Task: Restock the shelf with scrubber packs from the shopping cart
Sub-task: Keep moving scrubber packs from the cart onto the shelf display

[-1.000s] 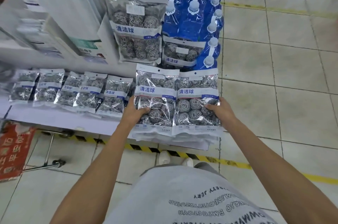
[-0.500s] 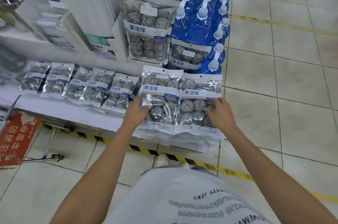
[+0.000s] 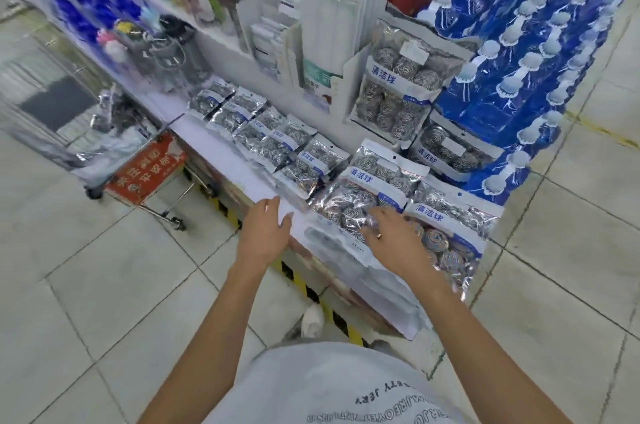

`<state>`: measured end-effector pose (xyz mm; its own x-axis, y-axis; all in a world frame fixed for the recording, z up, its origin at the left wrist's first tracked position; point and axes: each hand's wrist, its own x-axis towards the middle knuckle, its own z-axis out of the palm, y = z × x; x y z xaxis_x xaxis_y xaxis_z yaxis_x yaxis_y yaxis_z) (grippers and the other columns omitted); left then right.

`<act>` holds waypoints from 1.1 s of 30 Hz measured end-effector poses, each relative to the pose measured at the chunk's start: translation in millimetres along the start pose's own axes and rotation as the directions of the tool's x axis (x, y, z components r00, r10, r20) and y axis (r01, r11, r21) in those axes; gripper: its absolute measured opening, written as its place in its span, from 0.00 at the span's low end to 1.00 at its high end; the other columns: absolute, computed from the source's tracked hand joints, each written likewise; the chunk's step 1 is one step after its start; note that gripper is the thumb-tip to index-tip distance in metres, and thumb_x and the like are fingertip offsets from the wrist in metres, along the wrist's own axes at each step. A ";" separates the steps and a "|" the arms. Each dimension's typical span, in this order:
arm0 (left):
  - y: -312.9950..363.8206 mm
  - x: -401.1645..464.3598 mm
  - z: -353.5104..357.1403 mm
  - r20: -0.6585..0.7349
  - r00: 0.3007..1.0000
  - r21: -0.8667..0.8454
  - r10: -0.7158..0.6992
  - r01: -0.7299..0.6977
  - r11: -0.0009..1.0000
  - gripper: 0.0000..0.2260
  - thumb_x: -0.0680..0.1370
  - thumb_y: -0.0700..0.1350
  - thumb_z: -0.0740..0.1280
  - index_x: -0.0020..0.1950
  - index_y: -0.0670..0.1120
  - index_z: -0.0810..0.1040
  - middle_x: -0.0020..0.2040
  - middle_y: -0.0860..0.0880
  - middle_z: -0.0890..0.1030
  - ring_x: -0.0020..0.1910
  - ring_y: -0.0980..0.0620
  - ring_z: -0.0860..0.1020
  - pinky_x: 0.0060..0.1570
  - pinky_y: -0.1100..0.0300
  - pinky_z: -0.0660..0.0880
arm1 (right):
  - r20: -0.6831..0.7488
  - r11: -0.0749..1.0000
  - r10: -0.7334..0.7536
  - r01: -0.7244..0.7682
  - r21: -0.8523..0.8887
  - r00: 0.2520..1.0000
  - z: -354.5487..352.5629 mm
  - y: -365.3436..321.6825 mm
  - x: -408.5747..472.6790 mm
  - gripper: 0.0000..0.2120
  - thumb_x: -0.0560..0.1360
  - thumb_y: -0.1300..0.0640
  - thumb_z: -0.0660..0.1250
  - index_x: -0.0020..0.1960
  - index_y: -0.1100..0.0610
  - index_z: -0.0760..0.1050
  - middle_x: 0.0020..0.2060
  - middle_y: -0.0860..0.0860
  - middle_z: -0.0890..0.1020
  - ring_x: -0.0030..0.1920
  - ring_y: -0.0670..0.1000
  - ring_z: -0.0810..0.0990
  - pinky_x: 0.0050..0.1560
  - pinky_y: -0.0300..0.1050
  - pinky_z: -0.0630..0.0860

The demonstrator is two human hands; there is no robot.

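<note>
Scrubber packs (image 3: pixel 367 195) flat, long axis toward shelf (image 3: pixel 221 153) back

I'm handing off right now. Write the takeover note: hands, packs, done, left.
Left hand: open, holds nothing, over the shelf edge.
Right hand: open, fingers resting on the front packs.
Packs: two big stacks lie at the front right; small packs lie in a row on the shelf.
Done: front stacks set down.
Left: fetch more from the cart, which is blurred, on the left.

Scrubber packs (image 3: pixel 360 195) on shelf (image 3: pixel 221 153), shopping cart (image 3: pixel 79 133) to left
</note>
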<state>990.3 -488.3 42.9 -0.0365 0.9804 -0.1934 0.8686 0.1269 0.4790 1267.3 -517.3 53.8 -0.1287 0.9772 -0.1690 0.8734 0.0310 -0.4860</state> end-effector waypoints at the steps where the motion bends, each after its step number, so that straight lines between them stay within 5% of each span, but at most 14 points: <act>1: -9.0 -11.3 -4.0 -0.032 0.999 -0.010 -0.027 0.027 1.000 0.23 0.85 0.53 0.61 0.77 0.43 0.69 0.69 0.42 0.75 0.68 0.42 0.73 0.63 0.48 0.73 | 0.020 0.999 -0.050 0.050 0.007 0.999 5.3 -10.4 5.4 0.24 0.83 0.49 0.63 0.76 0.55 0.69 0.70 0.55 0.74 0.69 0.57 0.72 0.67 0.52 0.69; 4: -38.2 -46.2 -16.9 -0.122 0.989 -0.012 -0.083 0.082 0.997 0.20 0.84 0.52 0.62 0.72 0.43 0.73 0.62 0.42 0.78 0.60 0.41 0.76 0.56 0.48 0.76 | 0.068 0.984 -0.176 0.176 0.012 0.982 20.2 -46.4 20.8 0.23 0.83 0.48 0.63 0.76 0.53 0.68 0.71 0.54 0.73 0.71 0.56 0.70 0.68 0.49 0.68; 10: -100.4 -84.2 -40.2 -0.260 0.922 -0.064 -0.288 0.281 0.957 0.21 0.85 0.51 0.61 0.75 0.42 0.72 0.69 0.42 0.76 0.67 0.41 0.74 0.67 0.48 0.71 | 0.177 0.921 -0.386 0.391 0.008 0.905 48.8 -127.7 54.9 0.25 0.84 0.45 0.59 0.78 0.54 0.67 0.74 0.52 0.72 0.73 0.54 0.69 0.73 0.50 0.65; 15: -156.8 -90.9 -64.9 -0.328 0.853 -0.113 -0.406 0.392 0.913 0.21 0.85 0.53 0.61 0.74 0.42 0.73 0.67 0.42 0.78 0.65 0.42 0.75 0.62 0.50 0.73 | 0.236 0.870 -0.482 0.492 0.021 0.843 75.5 -204.1 90.0 0.21 0.84 0.48 0.61 0.72 0.58 0.72 0.66 0.54 0.77 0.66 0.55 0.74 0.64 0.50 0.70; 19: -201.6 -86.7 -87.3 -0.337 0.811 -0.167 -0.478 0.449 0.878 0.23 0.85 0.54 0.60 0.75 0.42 0.72 0.68 0.43 0.77 0.67 0.43 0.74 0.64 0.50 0.73 | 0.275 0.847 -0.515 0.532 0.014 0.812 105.7 -256.2 122.7 0.27 0.83 0.42 0.58 0.77 0.54 0.66 0.70 0.51 0.74 0.66 0.54 0.76 0.64 0.47 0.71; 22: -231.8 -75.9 -103.6 -0.337 0.788 -0.191 -0.515 0.478 0.857 0.23 0.85 0.54 0.59 0.75 0.43 0.71 0.68 0.43 0.77 0.66 0.44 0.74 0.63 0.51 0.73 | 0.286 0.839 -0.526 0.544 0.017 0.801 125.2 -289.5 147.2 0.27 0.83 0.41 0.58 0.79 0.52 0.64 0.77 0.50 0.67 0.74 0.52 0.69 0.72 0.49 0.68; 33: -329.1 36.8 -171.8 -0.302 0.752 -0.226 -0.586 0.541 0.810 0.22 0.86 0.53 0.59 0.75 0.42 0.71 0.69 0.42 0.76 0.67 0.42 0.74 0.64 0.50 0.72 | 0.412 0.862 -0.467 0.507 0.014 0.783 196.7 -372.2 275.3 0.26 0.83 0.42 0.59 0.78 0.52 0.66 0.73 0.50 0.72 0.72 0.51 0.70 0.70 0.48 0.68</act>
<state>618.2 -468.1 25.3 -0.6858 0.7083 -0.1672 0.5725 0.6668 0.4770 814.4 -301.2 19.5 -0.7019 0.6638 -0.2583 0.6808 0.5189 -0.5169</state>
